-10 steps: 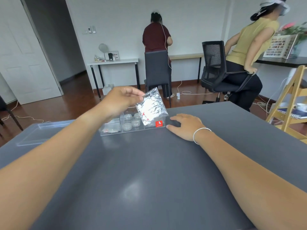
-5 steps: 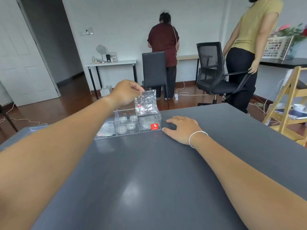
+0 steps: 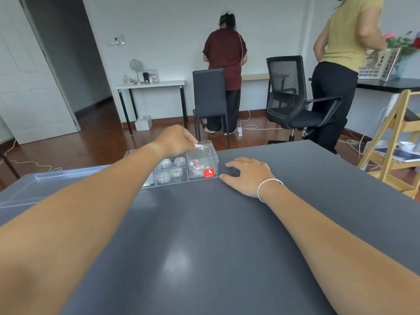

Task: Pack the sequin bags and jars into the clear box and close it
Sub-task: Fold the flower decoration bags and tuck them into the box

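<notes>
On the dark table point(image 3: 204, 246), my hands worked at the clear box point(image 3: 181, 171).
My right hand point(image 3: 247, 176) lay flat (fingers released) just beside it; my left hand point(image 3: 176, 139) pinched a sequin bag point(image 3: 201, 153) in the right-end compartment, jars point(image 3: 170, 171) alongside.

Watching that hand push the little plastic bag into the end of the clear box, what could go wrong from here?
The crinkly clear sequin bag still pokes above the rim of the clear plastic compartment box at its right-end compartment, pinched by the left hand; if left proud, it may stop the clear flat lid closing. The right hand rests beside the box, seemingly only touching its corner, so a firm push might slide the box towards the table's far edge.
</notes>
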{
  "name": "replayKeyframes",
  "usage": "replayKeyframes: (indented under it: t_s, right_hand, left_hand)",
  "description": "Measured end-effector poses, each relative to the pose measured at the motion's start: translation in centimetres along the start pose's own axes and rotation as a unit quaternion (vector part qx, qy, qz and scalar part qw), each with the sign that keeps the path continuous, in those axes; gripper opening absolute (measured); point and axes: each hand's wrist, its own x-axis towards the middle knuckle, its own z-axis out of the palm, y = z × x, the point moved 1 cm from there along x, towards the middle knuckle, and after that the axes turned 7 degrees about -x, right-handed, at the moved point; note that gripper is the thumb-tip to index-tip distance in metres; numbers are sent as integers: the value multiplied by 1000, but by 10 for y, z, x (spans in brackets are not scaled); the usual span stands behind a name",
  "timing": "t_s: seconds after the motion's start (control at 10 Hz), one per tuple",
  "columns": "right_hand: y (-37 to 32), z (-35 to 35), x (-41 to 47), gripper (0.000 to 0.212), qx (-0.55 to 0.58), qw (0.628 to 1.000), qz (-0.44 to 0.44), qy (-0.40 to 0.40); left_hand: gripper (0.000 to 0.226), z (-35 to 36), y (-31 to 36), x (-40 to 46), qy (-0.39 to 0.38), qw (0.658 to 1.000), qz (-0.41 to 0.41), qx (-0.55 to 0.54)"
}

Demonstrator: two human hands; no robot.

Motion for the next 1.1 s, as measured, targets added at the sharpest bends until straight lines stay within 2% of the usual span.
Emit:
replayKeyframes:
  t_s: [0.2,0.6,0.9,1.1]
  right_hand:
    - [0,-1,1,53,-3,1000,1,-6]
    - [-3,-2,-5,54,-4,1000,8,-13]
    - [-15,-9,-42,37,45,997,5,58]
    - [-61,-10,-75,23,101,985,-65,124]
  left_hand:
    - [28,3,-1,-1,16,1000,8,3]
    - [20,-16,-21,-33,69,996,29,-48]
    - [19,-53,-59,-89,148,985,84,-1]
    - [19,-82,-98,-130,200,977,67,14]
